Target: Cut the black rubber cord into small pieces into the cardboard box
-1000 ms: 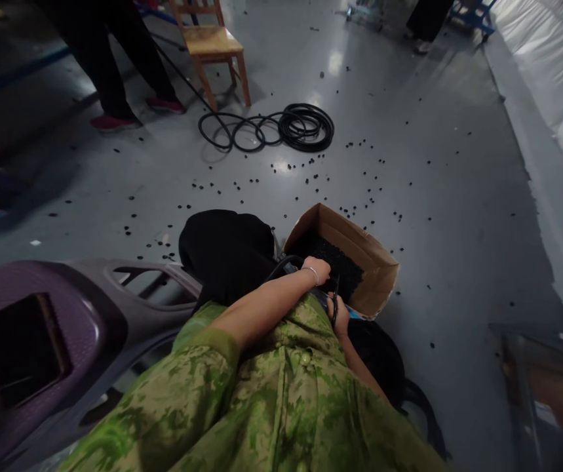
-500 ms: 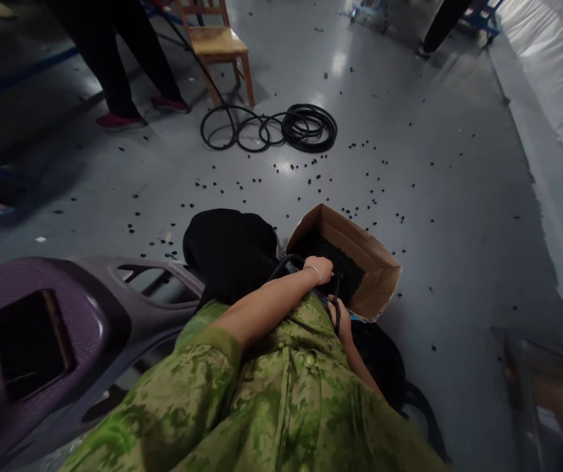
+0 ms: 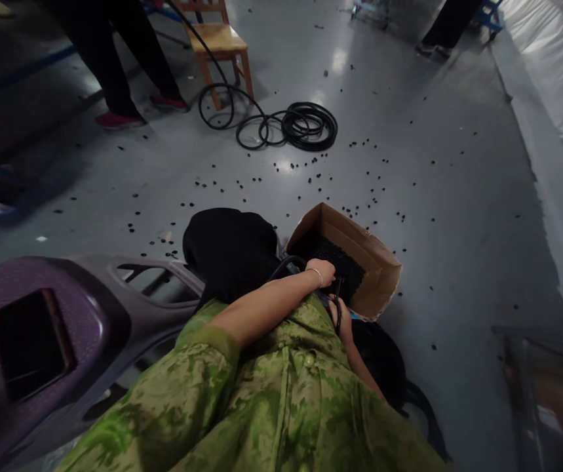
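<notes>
My left hand (image 3: 324,271), with a bracelet at the wrist, is closed over the near side of an open cardboard box (image 3: 377,285). Its fingertips point down and are mostly hidden. A black hose (image 3: 288,262) arches over my lap and runs in under this hand. Just below and to the right, my right hand (image 3: 344,319) is closed round a slim black curved piece (image 3: 337,308) whose upper end reaches toward the left fingertips. I cannot tell whether that piece is hose or a tool handle. Many small black pieces (image 3: 330,250) fill the bottom of the box.
Small black bits (image 3: 318,176) lie scattered over the grey floor. A coiled black hose (image 3: 309,126) lies ahead, beside a wooden chair (image 3: 217,39). At left, a phone (image 3: 30,344) rests on a purple plastic stool (image 3: 84,308). Another person's legs (image 3: 128,59) stand beyond.
The loose loop of hose by the chair has shifted up and away from me, and its strand has swung. My hands have barely moved. A distant person's feet at top right have shifted.
</notes>
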